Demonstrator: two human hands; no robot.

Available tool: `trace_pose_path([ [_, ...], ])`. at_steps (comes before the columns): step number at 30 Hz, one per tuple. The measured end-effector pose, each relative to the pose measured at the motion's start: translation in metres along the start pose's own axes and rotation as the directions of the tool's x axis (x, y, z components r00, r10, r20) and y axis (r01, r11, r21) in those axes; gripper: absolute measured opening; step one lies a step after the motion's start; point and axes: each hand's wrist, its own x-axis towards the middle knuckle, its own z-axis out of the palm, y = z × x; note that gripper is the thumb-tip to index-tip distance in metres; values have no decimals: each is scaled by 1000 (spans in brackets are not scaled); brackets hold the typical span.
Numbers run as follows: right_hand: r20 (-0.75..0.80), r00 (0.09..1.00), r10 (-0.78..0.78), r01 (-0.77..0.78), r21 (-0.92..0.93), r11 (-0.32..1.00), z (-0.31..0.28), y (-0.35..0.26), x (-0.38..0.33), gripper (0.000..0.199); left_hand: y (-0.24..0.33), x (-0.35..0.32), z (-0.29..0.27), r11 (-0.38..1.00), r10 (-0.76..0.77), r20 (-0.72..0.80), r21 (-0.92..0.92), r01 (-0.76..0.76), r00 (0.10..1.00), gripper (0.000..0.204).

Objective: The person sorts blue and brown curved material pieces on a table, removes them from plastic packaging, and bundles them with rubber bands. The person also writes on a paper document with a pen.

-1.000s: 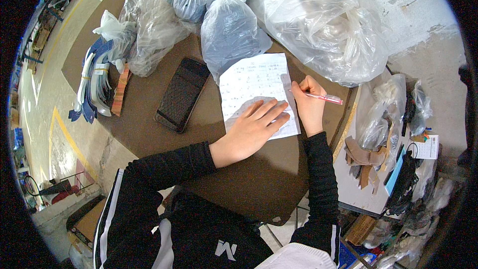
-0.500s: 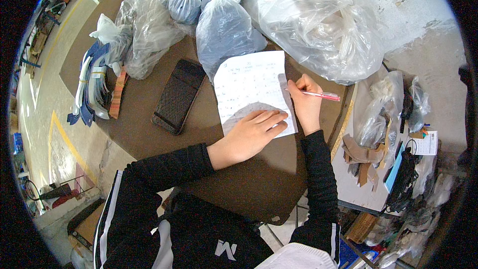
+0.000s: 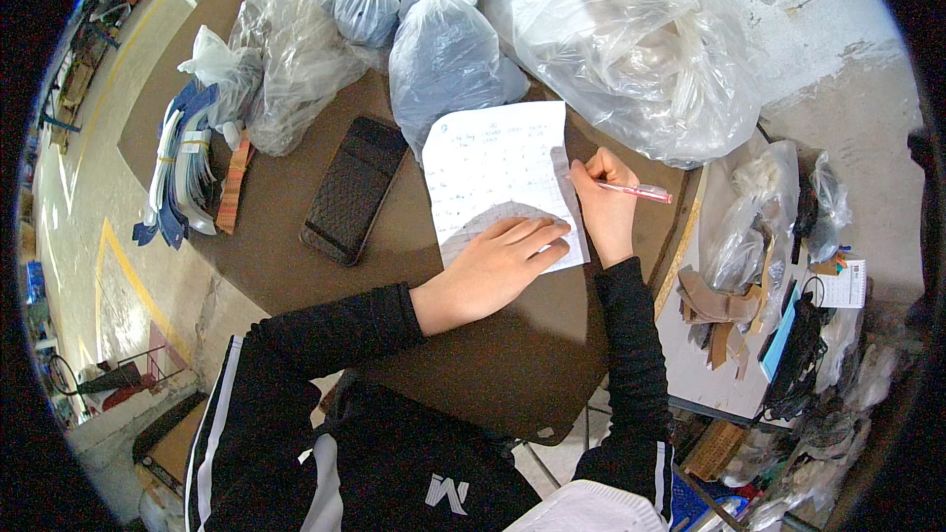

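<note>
A white sheet of paper (image 3: 498, 163) with rows of handwriting lies on the brown table (image 3: 394, 266). My left hand (image 3: 493, 266) rests flat across its lower part, fingers stretched out and holding nothing. At the sheet's right edge my right hand (image 3: 605, 199) is closed round a red-and-clear pen (image 3: 645, 193). The pen's back end points right; its tip is hidden behind my fingers. To the left of the sheet lies a dark phone (image 3: 355, 190) with a textured lower half.
Tied plastic bags (image 3: 453, 64) crowd the far side, with a large clear bag (image 3: 631, 49) at the right. Bundled strips (image 3: 182, 163) lie on the table's left. A lighter side table (image 3: 709, 365) at right holds brown curved pieces (image 3: 719, 300) and a small calendar (image 3: 844, 284).
</note>
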Motion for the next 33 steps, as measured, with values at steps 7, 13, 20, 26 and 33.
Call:
trace_pose_path([
  [7,-7,1000,-3,3,0,1000,-1,-4,1,35,0,-2,1,1000,-3,-1,14,3,1000,42],
  [13,23,996,82,-85,205,975,-3,-2,0,36,1,-2,2,1000,-8,-3,7,8,1000,44],
  [20,89,996,-28,22,60,998,-3,-4,-2,35,0,-5,10,999,-20,3,27,20,1000,46],
  [26,98,995,-4,-4,76,997,-4,-9,-2,35,1,-6,8,999,-33,34,33,32,999,45],
  [33,143,990,-6,-5,75,997,-7,-7,-2,36,2,-6,4,998,-41,49,52,38,998,44],
])
